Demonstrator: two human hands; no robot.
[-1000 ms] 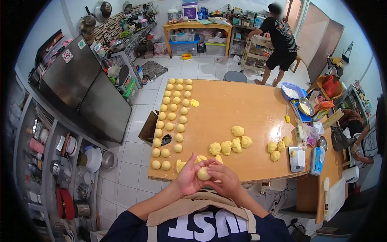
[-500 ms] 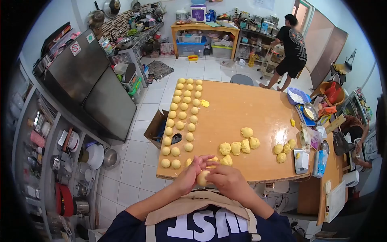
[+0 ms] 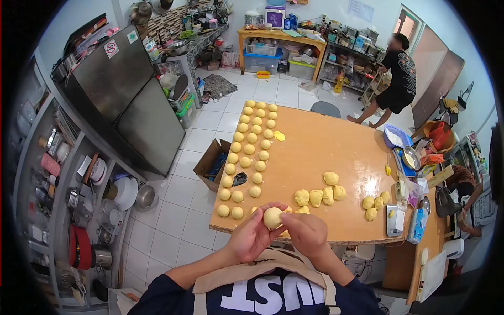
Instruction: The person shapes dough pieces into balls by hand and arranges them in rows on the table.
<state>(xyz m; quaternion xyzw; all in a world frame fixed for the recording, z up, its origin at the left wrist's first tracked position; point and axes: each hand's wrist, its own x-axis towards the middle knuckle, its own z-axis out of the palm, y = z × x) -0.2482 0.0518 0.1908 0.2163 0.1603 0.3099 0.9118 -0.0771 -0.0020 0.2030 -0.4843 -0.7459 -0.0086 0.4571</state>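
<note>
Dough ball point(image 3: 273, 218) more exposed than before; left grip point(image 3: 251, 237) cupped round it, right grip point(image 3: 308, 234) curled shut alongside.

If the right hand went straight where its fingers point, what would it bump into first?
The right hand would probably meet the round dough ball first, then the left hand holding it. Its fingertips look already at the ball, but one picture can't quite show if they touch.

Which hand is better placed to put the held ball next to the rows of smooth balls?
Probably the left hand: it cradles the held ball, and the smooth balls in rows lie on its side. The right hand is farther from them.
</note>
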